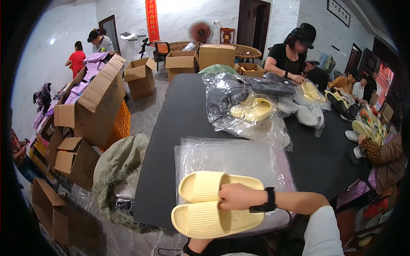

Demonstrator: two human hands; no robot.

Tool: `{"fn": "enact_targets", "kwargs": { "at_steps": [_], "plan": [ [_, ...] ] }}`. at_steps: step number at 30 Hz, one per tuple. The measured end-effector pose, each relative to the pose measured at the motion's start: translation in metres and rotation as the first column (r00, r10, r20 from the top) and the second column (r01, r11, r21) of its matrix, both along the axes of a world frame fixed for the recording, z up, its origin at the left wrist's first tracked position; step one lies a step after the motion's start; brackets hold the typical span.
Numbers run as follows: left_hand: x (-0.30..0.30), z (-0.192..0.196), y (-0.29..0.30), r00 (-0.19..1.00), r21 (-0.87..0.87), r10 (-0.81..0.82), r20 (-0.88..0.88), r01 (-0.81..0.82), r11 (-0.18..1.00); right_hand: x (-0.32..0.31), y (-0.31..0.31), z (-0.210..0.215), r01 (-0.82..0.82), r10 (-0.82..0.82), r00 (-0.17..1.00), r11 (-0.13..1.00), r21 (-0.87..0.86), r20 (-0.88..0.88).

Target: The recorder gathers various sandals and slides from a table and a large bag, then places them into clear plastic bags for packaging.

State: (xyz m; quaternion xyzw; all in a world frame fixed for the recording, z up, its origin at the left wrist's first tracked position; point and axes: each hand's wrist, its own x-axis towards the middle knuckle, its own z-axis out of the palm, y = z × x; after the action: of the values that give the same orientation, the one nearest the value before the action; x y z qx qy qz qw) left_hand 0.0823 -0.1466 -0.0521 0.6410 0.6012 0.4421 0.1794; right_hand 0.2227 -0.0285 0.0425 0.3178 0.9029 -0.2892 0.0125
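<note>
We stood at a long dark table (179, 128) in a tiled workroom, with open cardboard boxes (96, 102) stacked off to the left and other people seated along the far and right edges. Our right hand (239, 196) came in from the right, curled over the inner edges of two pale yellow slide sandals (205, 205), pinching the pair together where they overlapped. The sandals lay soles-up just in front of us, resting on a stack of clear plastic bags (235, 158) that spread beyond the hand. Our left hand (198, 245) showed only as a wrist at the lower edge, beneath the nearer sandal; we could not tell whether it was gripping or spread.

To do this well, we judged the pair should be kept squared toe to heel and held firmly at the overlap, so that neither slipped on the slick plastic.

Much was hard to read. The fingers were tucked between the sandals, and the lower one was partly hidden by the upper. Farther off, a bagged yellow pair (252, 109) lay among crumpled plastic, possibly with darker pairs beside it.
</note>
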Motion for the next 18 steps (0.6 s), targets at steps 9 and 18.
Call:
{"fn": "enact_targets", "kwargs": {
  "at_steps": [9, 18],
  "plan": [
    [0.002, 0.031, 0.0, 0.85, -0.145, 0.025, -0.526, -0.119, 0.982, -0.024, 0.074, -0.022, 0.456, -0.428, 0.886, 0.875, 0.164, -0.179],
    [-0.004, -0.007, -0.002, 0.801, 0.092, 0.08, -0.593, -0.031, 0.995, -0.003, 0.025, -0.012, 0.352, -0.349, 0.932, 0.936, 0.006, -0.095]
  ]
}}
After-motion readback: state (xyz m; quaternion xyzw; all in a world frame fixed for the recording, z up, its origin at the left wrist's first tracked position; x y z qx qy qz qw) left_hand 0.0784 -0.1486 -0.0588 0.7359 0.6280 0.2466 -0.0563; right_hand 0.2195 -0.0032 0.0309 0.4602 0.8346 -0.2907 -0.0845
